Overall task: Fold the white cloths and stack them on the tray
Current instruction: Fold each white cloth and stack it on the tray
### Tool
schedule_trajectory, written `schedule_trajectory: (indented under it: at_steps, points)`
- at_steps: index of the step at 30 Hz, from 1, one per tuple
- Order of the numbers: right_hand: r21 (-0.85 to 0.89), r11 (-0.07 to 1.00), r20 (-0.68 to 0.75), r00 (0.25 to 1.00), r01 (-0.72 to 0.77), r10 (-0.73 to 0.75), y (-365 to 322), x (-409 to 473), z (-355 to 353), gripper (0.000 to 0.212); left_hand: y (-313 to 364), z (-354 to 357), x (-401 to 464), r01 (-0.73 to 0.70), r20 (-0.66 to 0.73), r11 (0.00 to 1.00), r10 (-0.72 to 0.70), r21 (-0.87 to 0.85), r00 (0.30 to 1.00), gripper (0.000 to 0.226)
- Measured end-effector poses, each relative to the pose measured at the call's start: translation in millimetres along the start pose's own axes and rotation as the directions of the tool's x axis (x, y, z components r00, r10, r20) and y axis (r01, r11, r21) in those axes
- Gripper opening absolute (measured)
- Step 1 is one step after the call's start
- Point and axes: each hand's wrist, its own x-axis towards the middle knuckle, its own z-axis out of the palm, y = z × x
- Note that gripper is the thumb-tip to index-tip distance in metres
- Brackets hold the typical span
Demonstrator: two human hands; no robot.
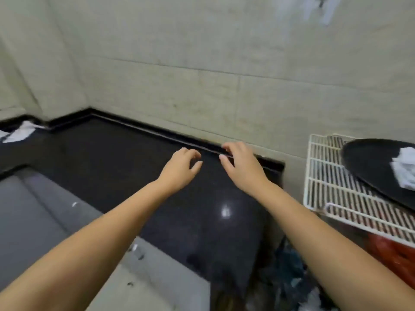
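Observation:
Both arms reach forward over a black stone counter (116,158). My left hand (180,170) hovers with curled, spread fingers and holds nothing. My right hand (241,167) is beside it, close to the wall, fingers apart and empty. A dark oval tray (370,162) rests on a white wire rack (330,182) at the right, with white cloth (404,168) lying on it at the frame edge. Another crumpled white cloth (21,132) lies on the counter at the far left.
A tiled wall (224,63) stands right behind the counter. A grey sink basin (33,221) lies at the lower left. Below the rack, to the right of the counter's end, sit red items (393,254) and dark clutter (289,277).

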Motion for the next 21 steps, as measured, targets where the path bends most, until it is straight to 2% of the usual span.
schedule_trajectory:
  at_steps: [4,9,12,16,21]
  points:
    - [-0.042,0.993,0.186,0.978,0.108,-0.098,-99.7,-9.5,117.2,0.041,-124.8,-54.4,-92.4,0.235,-0.039,0.962,-0.232,0.140,0.972,0.028]
    - [-0.056,0.984,0.402,0.906,0.170,-0.134,-189.2,-35.2,234.0,0.042,-223.8,-89.3,-187.6,0.475,-0.046,0.855,-0.476,0.208,0.878,0.033]
    - [-0.034,0.966,0.519,0.830,0.258,-0.203,-237.1,-44.6,287.5,0.042,-266.5,-103.2,-227.2,0.573,-0.081,0.797,-0.569,0.189,0.818,0.035]
    - [0.020,0.937,0.598,0.747,0.348,-0.291,-287.6,-36.5,341.6,0.041,-320.7,-116.8,-251.1,0.670,-0.088,0.723,-0.666,0.166,0.741,0.035]
    - [0.072,0.914,0.611,0.706,0.400,-0.358,-330.7,11.0,407.2,0.042,-399.2,-141.1,-237.1,0.723,-0.092,0.669,-0.720,0.170,0.688,0.034]
